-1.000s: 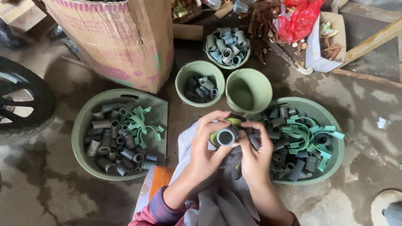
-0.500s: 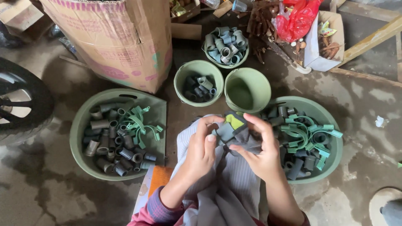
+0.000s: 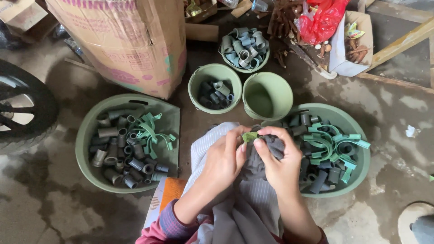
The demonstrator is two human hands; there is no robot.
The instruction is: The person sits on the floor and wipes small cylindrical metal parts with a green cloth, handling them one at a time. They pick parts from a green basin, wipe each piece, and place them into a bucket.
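The dark grey bunched cloth (image 3: 260, 156), pinched by left hand (image 3: 224, 159) and right hand (image 3: 279, 162), hides any pipe piece, which could slip into the green plastic basin (image 3: 359, 174) at three o'clock.

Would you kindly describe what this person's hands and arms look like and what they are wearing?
Both hands, left hand and right hand, are bare: no gloves, rings or watch visible. The forearms are uncovered. The left arm ends in a pushed-up sleeve, pink with a purple striped cuff; the right sleeve is barely in view.
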